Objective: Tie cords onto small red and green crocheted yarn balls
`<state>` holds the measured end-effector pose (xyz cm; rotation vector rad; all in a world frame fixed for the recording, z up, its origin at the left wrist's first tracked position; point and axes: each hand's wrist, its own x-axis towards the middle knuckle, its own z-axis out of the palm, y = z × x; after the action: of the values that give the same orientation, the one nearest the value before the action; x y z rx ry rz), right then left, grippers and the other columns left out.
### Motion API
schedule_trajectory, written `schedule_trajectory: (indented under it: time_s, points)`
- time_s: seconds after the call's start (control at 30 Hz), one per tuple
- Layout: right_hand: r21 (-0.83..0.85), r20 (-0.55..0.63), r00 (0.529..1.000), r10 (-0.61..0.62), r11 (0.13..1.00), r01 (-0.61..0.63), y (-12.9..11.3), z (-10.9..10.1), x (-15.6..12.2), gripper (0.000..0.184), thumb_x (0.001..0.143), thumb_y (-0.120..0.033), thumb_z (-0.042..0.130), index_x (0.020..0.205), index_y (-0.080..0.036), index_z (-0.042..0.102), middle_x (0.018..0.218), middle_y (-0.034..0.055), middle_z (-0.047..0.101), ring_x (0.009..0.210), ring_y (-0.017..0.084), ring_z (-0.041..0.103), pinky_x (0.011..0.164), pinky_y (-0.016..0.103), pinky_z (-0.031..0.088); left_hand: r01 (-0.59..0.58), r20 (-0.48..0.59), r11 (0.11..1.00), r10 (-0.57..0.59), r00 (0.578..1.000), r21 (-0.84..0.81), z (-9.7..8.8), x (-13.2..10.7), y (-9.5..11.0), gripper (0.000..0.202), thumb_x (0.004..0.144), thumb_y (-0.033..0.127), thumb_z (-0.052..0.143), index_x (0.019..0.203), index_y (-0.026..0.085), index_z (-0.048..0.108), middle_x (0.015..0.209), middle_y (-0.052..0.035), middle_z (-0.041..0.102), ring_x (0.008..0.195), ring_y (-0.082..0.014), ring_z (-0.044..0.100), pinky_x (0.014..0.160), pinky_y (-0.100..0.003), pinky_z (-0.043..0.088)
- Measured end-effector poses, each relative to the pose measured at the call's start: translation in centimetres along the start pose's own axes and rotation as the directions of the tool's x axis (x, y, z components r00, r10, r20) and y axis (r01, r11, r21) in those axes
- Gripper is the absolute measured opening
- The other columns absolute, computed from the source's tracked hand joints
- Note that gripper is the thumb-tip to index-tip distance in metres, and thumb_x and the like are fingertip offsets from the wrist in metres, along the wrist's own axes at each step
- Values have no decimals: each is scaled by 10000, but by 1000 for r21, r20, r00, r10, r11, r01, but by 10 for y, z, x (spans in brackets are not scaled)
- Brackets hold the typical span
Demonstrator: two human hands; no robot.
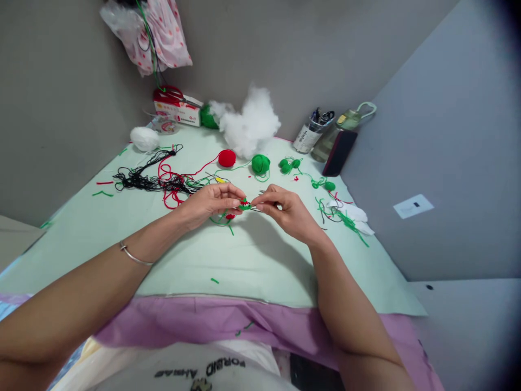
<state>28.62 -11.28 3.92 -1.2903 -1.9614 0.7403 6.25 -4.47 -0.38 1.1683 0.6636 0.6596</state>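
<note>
Over the middle of the table, my left hand (217, 203) is closed on a small red, green and white crocheted piece (245, 205), held between thumb and fingertips. Close against its right side, my right hand (285, 209) pinches a thin needle-like tool, mostly hidden by the fingers. A dark strand or shaft shows between the piece and the right fingertips; which one I cannot tell. Just below the left fingers is another small red bit (230, 216) with a pale edge. Green yarn (222, 221) trails beneath the left hand.
Behind the hands lie a red yarn ball (227, 158), a green yarn ball (260, 163) and white stuffing (250, 125). Tangled black yarn (152, 176) lies left; green scraps (352, 225) lie right. Red-handled scissors (169, 94) rest on a box (179, 113). A phone (340, 153) leans against a bottle (325, 144).
</note>
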Motion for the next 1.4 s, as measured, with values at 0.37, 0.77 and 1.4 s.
schedule_trajectory:
  time_s: [0.37,0.77,1.4]
  points:
    - [108,-77,997,12,994,-4,9,8,4,83,891,-240,693,869,-195,759,774,0,535,720,127,486,655,281,372,42,37,995,-39,999,-91,5,-1,0,331,678,280,885,937,163,714,859,-15,740,774,-147,733,824,-292,584]
    - [249,46,999,20,968,-31,13,-1,5,164,877,-367,720,917,-233,807,764,-1,513,713,127,473,643,289,367,39,74,996,-33,997,-82,7,-2,1,333,663,307,898,903,164,717,818,-18,727,753,-164,738,718,-259,562]
    - [-64,-298,952,-66,997,49,6,36,3,140,933,-191,554,955,-201,692,917,47,665,765,148,622,734,290,506,19,-27,978,-25,999,-206,14,-1,-5,329,660,237,895,894,162,676,809,-1,732,736,-133,719,808,-293,583]
